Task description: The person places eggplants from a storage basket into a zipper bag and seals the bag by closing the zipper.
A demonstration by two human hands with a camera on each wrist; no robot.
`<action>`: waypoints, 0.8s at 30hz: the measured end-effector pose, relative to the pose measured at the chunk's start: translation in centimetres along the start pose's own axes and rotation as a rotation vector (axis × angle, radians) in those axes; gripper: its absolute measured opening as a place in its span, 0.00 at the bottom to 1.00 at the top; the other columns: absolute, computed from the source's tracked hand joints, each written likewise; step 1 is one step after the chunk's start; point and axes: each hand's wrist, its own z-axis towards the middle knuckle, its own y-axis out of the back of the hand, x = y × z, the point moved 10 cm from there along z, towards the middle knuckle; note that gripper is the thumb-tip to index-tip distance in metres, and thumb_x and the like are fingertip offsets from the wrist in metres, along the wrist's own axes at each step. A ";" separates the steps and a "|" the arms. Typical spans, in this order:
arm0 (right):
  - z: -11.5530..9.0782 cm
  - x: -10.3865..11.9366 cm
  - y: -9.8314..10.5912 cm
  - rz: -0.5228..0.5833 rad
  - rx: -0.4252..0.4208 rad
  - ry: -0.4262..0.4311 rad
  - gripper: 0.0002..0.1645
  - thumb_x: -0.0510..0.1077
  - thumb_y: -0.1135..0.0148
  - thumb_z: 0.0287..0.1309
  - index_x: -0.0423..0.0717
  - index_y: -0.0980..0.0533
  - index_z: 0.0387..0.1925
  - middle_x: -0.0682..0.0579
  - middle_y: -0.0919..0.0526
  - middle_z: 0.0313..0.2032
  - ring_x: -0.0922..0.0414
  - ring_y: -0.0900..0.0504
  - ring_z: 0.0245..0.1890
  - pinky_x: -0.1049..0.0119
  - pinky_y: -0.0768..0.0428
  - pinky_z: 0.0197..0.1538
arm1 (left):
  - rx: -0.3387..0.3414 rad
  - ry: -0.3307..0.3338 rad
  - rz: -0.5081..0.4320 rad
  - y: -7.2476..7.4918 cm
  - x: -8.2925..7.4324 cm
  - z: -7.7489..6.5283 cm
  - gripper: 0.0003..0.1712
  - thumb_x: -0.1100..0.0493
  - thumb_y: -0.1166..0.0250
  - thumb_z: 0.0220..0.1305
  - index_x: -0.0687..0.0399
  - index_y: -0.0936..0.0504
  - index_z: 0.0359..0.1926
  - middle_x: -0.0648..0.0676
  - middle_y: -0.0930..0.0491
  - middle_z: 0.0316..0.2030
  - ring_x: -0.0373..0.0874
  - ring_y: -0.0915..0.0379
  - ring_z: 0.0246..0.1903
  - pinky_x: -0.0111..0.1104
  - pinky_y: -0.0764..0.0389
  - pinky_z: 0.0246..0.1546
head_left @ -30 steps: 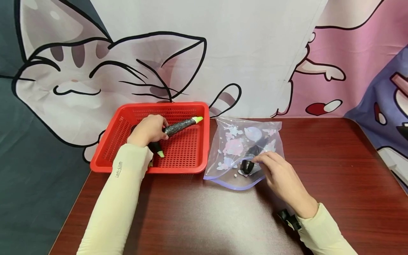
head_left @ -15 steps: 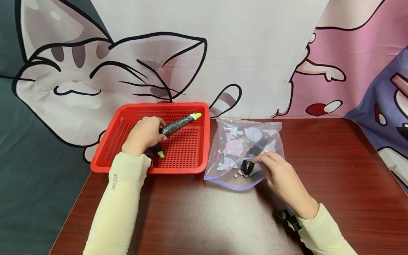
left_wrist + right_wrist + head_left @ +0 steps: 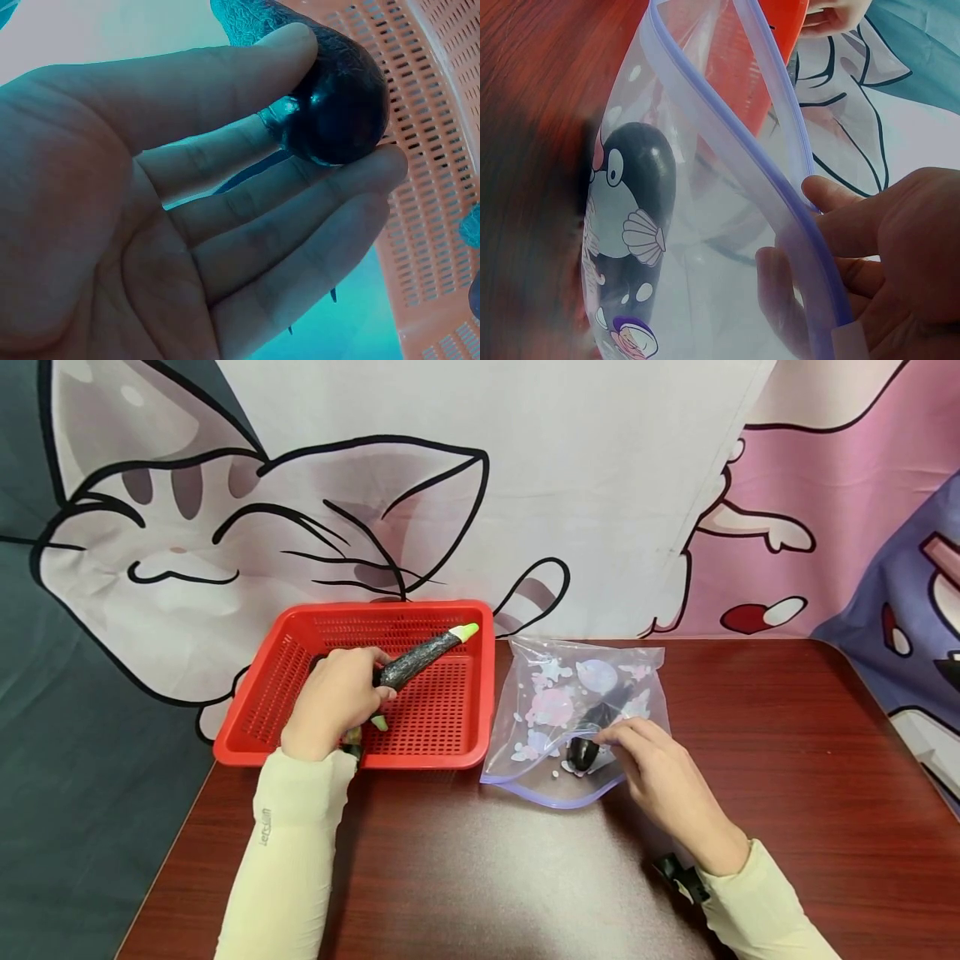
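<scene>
My left hand (image 3: 333, 697) is over the red basket and pinches the lower end of a dark speckled zucchini (image 3: 422, 658) with a bright green tip. The zucchini slants up toward the basket's back right corner. The left wrist view shows its rounded dark end (image 3: 345, 109) between thumb and fingertips. To the right lies a clear zip bag (image 3: 551, 706) with printed sea animals and a purple rim. My right hand (image 3: 663, 777) holds the bag's rim, keeping its mouth apart. Inside the bag is a long dark thing with a glossy rounded end (image 3: 582, 753).
The red basket (image 3: 480, 743) stands at the table's back left, against a printed cartoon curtain (image 3: 600, 527). Under my left hand, a pale green tip (image 3: 379, 722) of another item shows, mostly hidden. The brown table (image 3: 465, 877) extends in front of the basket and bag.
My left hand has drawn a little toward me and left, with the zucchini still in its grip. The right hand and the bag have not visibly moved.
</scene>
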 end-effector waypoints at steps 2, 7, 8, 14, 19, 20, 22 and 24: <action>0.0 0.0 0.0 0.000 0.000 -0.001 0.15 0.29 0.40 0.51 0.49 0.21 0.37 0.57 0.22 0.36 0.60 0.25 0.39 0.68 0.31 0.42 | 0.001 0.000 -0.007 -0.1 -0.2 -0.4 0.23 0.56 0.32 0.53 0.53 0.23 0.52 0.56 0.21 0.36 0.50 0.28 0.29 0.39 0.29 0.30; -0.1 0.0 0.0 0.001 0.001 -0.003 0.15 0.29 0.40 0.51 0.49 0.21 0.37 0.58 0.22 0.36 0.60 0.25 0.39 0.67 0.31 0.42 | -0.011 -0.008 -0.022 -0.2 -0.9 -1.5 0.24 0.55 0.32 0.54 0.53 0.24 0.53 0.53 0.20 0.30 0.47 0.27 0.25 0.37 0.30 0.26; -0.1 0.0 0.0 0.001 0.001 -0.003 0.15 0.29 0.40 0.51 0.49 0.21 0.37 0.58 0.22 0.36 0.60 0.25 0.40 0.67 0.31 0.43 | -0.018 -0.013 -0.024 -0.2 -1.1 -1.6 0.24 0.55 0.32 0.54 0.53 0.24 0.53 0.53 0.20 0.30 0.47 0.27 0.25 0.37 0.30 0.25; 0.0 0.0 0.0 0.004 0.000 0.000 0.14 0.29 0.40 0.51 0.49 0.21 0.37 0.57 0.22 0.36 0.60 0.24 0.40 0.67 0.31 0.43 | -0.087 -0.047 -0.037 -0.2 -2.3 -2.3 0.23 0.56 0.31 0.52 0.53 0.22 0.51 0.55 0.20 0.37 0.50 0.27 0.30 0.42 0.27 0.31; 0.0 0.0 0.1 0.002 -0.002 -0.002 0.14 0.29 0.40 0.51 0.49 0.21 0.36 0.57 0.22 0.36 0.60 0.24 0.40 0.67 0.31 0.43 | -0.137 -0.071 -0.039 0.1 -3.2 -3.0 0.25 0.56 0.30 0.51 0.53 0.22 0.52 0.55 0.19 0.40 0.51 0.24 0.31 0.45 0.26 0.34; 0.0 -0.1 0.1 0.002 -0.001 -0.003 0.14 0.29 0.40 0.51 0.48 0.21 0.36 0.57 0.22 0.37 0.60 0.24 0.40 0.67 0.31 0.43 | -0.143 -0.075 -0.040 0.0 -3.3 -3.2 0.25 0.56 0.30 0.51 0.53 0.23 0.52 0.55 0.19 0.40 0.51 0.24 0.32 0.45 0.26 0.34; 0.0 -0.1 0.1 0.003 0.001 -0.004 0.14 0.29 0.41 0.51 0.49 0.21 0.36 0.57 0.22 0.37 0.60 0.24 0.40 0.67 0.31 0.43 | -0.152 -0.083 -0.042 0.0 -3.5 -3.6 0.26 0.56 0.30 0.51 0.53 0.23 0.52 0.55 0.19 0.41 0.51 0.24 0.33 0.45 0.25 0.35; -0.1 -0.1 0.1 0.003 0.003 -0.005 0.13 0.29 0.41 0.52 0.48 0.21 0.37 0.57 0.22 0.37 0.60 0.24 0.40 0.67 0.31 0.43 | -0.159 -0.088 -0.048 -0.1 -3.7 -3.9 0.26 0.56 0.29 0.51 0.53 0.23 0.53 0.56 0.19 0.41 0.50 0.23 0.33 0.45 0.25 0.35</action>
